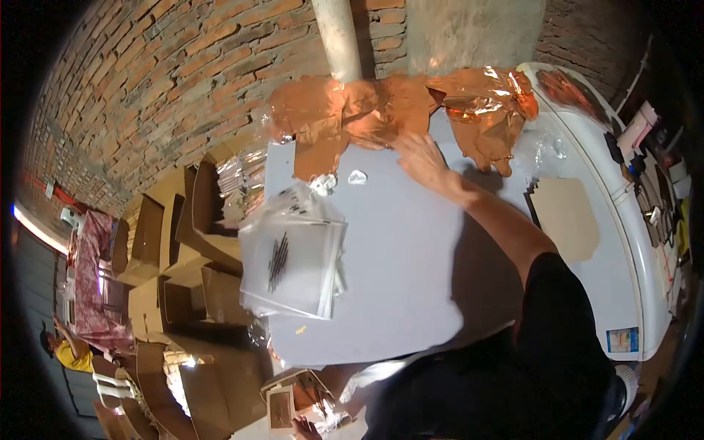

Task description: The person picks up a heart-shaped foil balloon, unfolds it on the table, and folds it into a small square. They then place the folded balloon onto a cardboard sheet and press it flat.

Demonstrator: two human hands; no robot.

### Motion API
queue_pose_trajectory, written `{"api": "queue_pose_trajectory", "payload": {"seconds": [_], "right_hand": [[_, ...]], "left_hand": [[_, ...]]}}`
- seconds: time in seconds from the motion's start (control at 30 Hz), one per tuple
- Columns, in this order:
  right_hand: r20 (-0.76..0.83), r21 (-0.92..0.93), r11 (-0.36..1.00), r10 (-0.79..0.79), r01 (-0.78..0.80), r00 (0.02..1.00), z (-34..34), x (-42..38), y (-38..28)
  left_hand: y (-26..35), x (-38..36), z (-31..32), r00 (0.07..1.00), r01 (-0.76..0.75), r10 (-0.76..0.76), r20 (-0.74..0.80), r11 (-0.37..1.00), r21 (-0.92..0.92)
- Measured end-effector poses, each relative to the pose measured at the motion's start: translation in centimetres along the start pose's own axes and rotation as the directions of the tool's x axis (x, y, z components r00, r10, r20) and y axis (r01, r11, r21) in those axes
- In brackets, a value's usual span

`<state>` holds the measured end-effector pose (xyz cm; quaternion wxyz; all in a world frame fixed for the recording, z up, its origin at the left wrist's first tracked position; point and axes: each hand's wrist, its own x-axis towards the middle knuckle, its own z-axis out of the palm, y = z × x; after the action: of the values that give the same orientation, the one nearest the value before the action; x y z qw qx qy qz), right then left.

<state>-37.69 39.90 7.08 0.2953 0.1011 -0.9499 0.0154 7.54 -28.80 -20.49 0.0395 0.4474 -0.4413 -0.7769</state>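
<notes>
Two hands: right hand (423, 163) on copper-coloured foil (378, 110), upper centre; left hand (305, 428) at cardboard box (279, 381), bottom; can't tell either grip.

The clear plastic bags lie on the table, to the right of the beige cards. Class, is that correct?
No: the head view shows the clear plastic bags to the left of the beige cards, though they do lie on the table.

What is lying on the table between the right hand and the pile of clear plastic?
Between the right hand and the clear plastic pile, two small crumpled whitish pieces lie on the grey tabletop, in the head view.
</notes>
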Motion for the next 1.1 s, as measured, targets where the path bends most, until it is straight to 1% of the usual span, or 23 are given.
{"api": "queue_pose_trajectory", "payload": {"seconds": [0.07,0.17,0.23,0.27,0.33,0.37,0.4,0.47,0.57,0.6,0.67,0.73,0.77,0.8,0.87,0.9,0.93,0.97,1.0,1.03,1.07,1.1], "right_hand": [[-0.012,-0.063,0.995,0.080,-0.081,0.997,1.0,2.0,1.8],[0.259,-0.013,0.997,0.080,-0.080,0.962,0.5,3.8,3.2],[0.250,-0.078,0.997,0.000,0.020,0.968,4.5,3.6,5.1],[0.249,-0.110,0.991,-0.042,0.071,0.968,4.9,3.6,5.1],[0.219,-0.139,0.986,-0.055,0.087,0.974,5.3,2.8,5.1],[0.201,-0.157,0.983,-0.063,0.095,0.977,4.9,2.7,4.6],[0.198,-0.147,0.988,-0.024,0.054,0.980,4.6,2.8,4.3],[0.193,-0.126,0.992,0.053,-0.029,0.980,3.9,3.0,3.6],[0.286,-0.062,0.977,0.214,-0.205,0.934,2.0,5.1,3.9],[0.279,-0.020,0.978,0.207,-0.209,0.938,1.8,6.0,4.7],[0.263,0.066,0.974,0.191,-0.215,0.946,1.6,7.5,6.2],[0.280,-0.008,0.985,0.168,-0.172,0.945,-3.4,7.2,5.0],[0.292,-0.048,0.988,0.156,-0.149,0.944,-5.4,6.6,4.2],[0.221,0.097,0.984,0.126,-0.151,0.967,-5.9,5.1,3.8],[0.168,0.083,0.997,-0.004,-0.010,0.986,-7.0,0.4,2.0],[0.207,-0.073,0.989,-0.113,0.131,0.972,-8.3,-2.4,0.3],[0.181,-0.026,0.975,-0.211,0.219,0.961,-10.9,-5.3,-2.0],[0.150,0.020,0.953,-0.303,0.303,0.941,-13.0,-8.3,-4.4],[0.266,-0.010,0.958,-0.273,0.286,0.925,-12.8,-12.1,-6.1],[0.376,-0.042,0.961,-0.240,0.275,0.895,-12.6,-15.5,-7.6],[0.435,-0.008,0.968,-0.222,0.251,0.873,-13.7,-18.2,-9.2],[0.492,0.027,0.974,-0.208,0.224,0.845,-15.1,-20.2,-10.8]], "left_hand": [[-0.6,0.6,0.9,0.999,0.020,-0.018,-0.040,0.999,0.045],[-2.2,1.0,2.2,0.994,0.067,-0.058,-0.091,0.993,0.100],[-2.8,1.4,3.1,0.991,0.091,-0.076,-0.112,0.987,0.136],[-2.9,1.6,3.2,0.990,0.095,-0.077,-0.120,0.984,0.150],[-3.0,1.8,3.3,0.988,0.100,-0.076,-0.136,0.978,0.182],[-2.7,2.3,3.2,0.990,0.080,-0.054,-0.134,0.977,0.199],[-2.5,2.7,3.4,0.990,0.066,-0.038,-0.134,0.975,0.214],[-1.4,3.9,3.4,0.991,0.007,0.028,-0.131,0.968,0.253],[2.5,7.1,3.0,0.977,-0.168,0.200,-0.077,0.936,0.309],[5.2,6.9,4.6,0.976,-0.175,0.209,-0.059,0.917,0.358],[8.5,7.2,6.9,0.951,-0.305,0.303,0.059,0.894,0.329],[11.8,6.0,10.1,0.920,-0.389,0.379,0.100,0.851,0.354],[13.3,6.9,10.7,0.891,-0.453,0.409,0.197,0.839,0.301],[14.5,7.3,11.4,0.852,-0.507,0.437,0.289,0.827,0.242],[18.0,3.2,16.6,0.818,-0.574,0.525,0.235,0.724,0.382],[19.0,3.0,18.2,0.724,-0.688,0.586,0.362,0.646,0.330],[20.0,2.7,19.8,0.611,-0.785,0.630,0.480,0.561,0.263],[20.4,-0.5,23.5,0.600,-0.795,0.655,0.459,0.553,0.250],[20.6,-5.4,28.0,0.589,-0.804,0.679,0.439,0.545,0.236],[20.8,-10.1,31.6,0.547,-0.834,0.668,0.504,0.486,0.261],[20.2,-12.3,33.9,0.485,-0.873,0.666,0.567,0.403,0.274],[19.7,-15.5,36.6,0.356,-0.934,0.627,0.693,0.255,0.250]]}}
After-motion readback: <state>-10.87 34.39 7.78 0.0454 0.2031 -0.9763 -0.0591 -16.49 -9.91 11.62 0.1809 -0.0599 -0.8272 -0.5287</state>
